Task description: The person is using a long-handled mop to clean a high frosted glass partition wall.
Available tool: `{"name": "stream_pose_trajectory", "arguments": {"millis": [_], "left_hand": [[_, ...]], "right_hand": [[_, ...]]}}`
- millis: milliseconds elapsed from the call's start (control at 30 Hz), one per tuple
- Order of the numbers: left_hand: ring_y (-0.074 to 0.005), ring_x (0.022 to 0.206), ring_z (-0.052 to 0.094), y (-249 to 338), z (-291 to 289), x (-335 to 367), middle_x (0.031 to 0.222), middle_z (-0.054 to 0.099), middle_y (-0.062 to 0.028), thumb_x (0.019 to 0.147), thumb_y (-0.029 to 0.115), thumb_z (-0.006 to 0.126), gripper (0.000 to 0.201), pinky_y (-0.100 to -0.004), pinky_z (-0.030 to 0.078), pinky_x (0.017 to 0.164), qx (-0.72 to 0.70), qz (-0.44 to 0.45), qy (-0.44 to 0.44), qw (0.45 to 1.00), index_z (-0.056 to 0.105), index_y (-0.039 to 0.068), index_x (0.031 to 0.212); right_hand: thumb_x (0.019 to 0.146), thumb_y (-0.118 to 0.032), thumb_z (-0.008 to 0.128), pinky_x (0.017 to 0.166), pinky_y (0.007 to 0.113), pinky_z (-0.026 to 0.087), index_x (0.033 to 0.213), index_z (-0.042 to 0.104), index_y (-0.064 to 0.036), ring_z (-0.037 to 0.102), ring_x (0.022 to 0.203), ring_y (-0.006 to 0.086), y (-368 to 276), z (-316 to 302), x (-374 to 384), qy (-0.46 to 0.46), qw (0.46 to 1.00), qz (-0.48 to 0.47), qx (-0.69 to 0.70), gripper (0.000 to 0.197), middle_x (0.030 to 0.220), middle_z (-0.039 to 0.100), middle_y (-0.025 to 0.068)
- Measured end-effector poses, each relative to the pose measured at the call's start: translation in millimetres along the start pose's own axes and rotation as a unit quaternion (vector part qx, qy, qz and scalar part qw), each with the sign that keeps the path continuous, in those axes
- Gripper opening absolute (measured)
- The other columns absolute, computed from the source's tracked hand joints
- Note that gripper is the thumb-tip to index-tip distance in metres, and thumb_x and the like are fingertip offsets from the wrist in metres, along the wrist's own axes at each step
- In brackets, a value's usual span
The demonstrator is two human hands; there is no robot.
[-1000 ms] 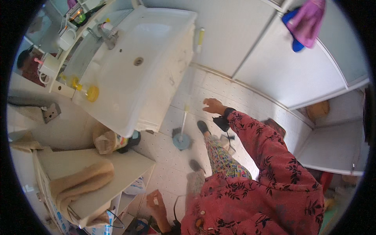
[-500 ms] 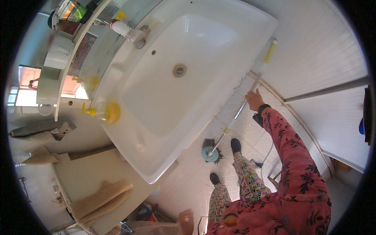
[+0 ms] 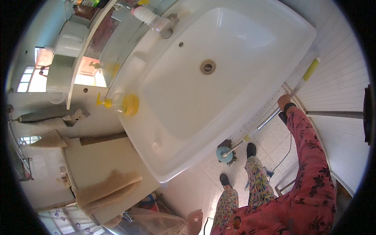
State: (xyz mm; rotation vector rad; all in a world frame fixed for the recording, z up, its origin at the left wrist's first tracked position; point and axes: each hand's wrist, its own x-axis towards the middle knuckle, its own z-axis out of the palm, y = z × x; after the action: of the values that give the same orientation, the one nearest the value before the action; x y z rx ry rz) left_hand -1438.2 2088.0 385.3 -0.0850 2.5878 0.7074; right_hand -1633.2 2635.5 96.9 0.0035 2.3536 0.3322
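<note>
A mop (image 3: 269, 118) slants across the right side, beside the basin. Its silver pole has a yellow-green grip at the top, and a light-blue disc with dark grey strands rests on the floor at the lower end. My right hand (image 3: 284, 102) is closed around the upper part of the pole, with a dark band on the wrist. Low in the picture, my left hand (image 3: 194, 221) hangs by my side near a sheer, crumpled cloth or plastic. It seems to hold nothing, its fingers loosely extended and partly cut off by the lower edge.
A large white washbasin (image 3: 172, 105) fills the middle. On its rim stand a yellow pump bottle (image 3: 130, 105) and a clear bottle (image 3: 160, 27). Brown cloth (image 3: 107, 192) lies on a cabinet at left. A dark cable (image 3: 287, 152) runs over the tiled floor. White panelling rises at right.
The whole view has shifted, so basin and mop appear farther right. My right hand, looser around the pole before, is now closed more firmly on it. The mop head stays on the floor.
</note>
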Motion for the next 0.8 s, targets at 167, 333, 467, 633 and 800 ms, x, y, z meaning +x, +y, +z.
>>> {"name": "stream_pose_trajectory", "arguments": {"millis": [167,333,467,633,800], "left_hand": [[-0.0217,0.069,0.058,6.1,0.3,17.3,0.078,0.06,-0.0115,0.072,0.009,0.06,0.01,-0.0296,0.047,0.062,-0.101,-0.006,0.06,0.993,0.06,0.003,0.08],[-0.02,0.071,0.06,-13.7,-11.8,16.6,0.079,0.06,-0.0129,0.077,0.009,0.054,0.014,-0.0302,0.048,0.062,-0.105,0.046,0.02,0.993,0.057,0.001,0.088],[-0.021,0.073,0.059,-48.1,-23.3,6.9,0.08,0.059,-0.014,0.077,0.008,0.054,0.013,-0.0303,0.047,0.064,-0.119,0.121,0.033,0.985,0.057,0.002,0.087],[-0.0197,0.072,0.058,-95.2,-41.6,-9.2,0.079,0.059,-0.0116,0.076,0.007,0.056,0.011,-0.0296,0.048,0.061,-0.159,0.162,0.045,0.973,0.058,0.002,0.086],[-0.0235,0.074,0.057,-108.5,-51.5,-14.4,0.082,0.059,-0.0117,0.074,0.01,0.057,0.011,-0.0309,0.045,0.066,-0.196,0.217,0.008,0.956,0.06,0.004,0.083]], "right_hand": [[0.06,-0.023,0.056,0.065,0.04,0.047,0.077,0.064,-0.0072,0.059,0.074,0.0292,-47.2,9.0,-82.5,-0.074,0.975,-0.192,0.078,0.024,0.079,0.061,0.014],[0.054,-0.022,0.057,0.058,0.04,0.047,0.073,0.062,-0.004,0.059,0.068,0.031,-80.9,4.9,-202.1,-0.116,0.962,-0.179,0.17,0.026,0.073,0.06,0.0168],[0.058,-0.023,0.057,0.057,0.04,0.047,0.075,0.062,-0.0055,0.059,0.066,0.03,-125.9,51.7,-281.2,-0.151,0.961,-0.118,0.201,0.026,0.071,0.06,0.0155],[0.058,-0.042,0.065,0.06,0.042,0.041,0.071,0.055,-0.0004,0.055,0.067,0.0329,-181.1,133.2,-396.4,0.016,0.929,-0.165,0.33,0.045,0.068,0.056,0.018],[0.064,-0.035,0.061,0.041,0.032,0.039,0.077,0.052,-0.0015,0.048,0.047,0.0196,-245.4,85.4,-512.3,-0.282,0.753,-0.037,0.594,0.037,0.058,0.049,0.0056]]}}
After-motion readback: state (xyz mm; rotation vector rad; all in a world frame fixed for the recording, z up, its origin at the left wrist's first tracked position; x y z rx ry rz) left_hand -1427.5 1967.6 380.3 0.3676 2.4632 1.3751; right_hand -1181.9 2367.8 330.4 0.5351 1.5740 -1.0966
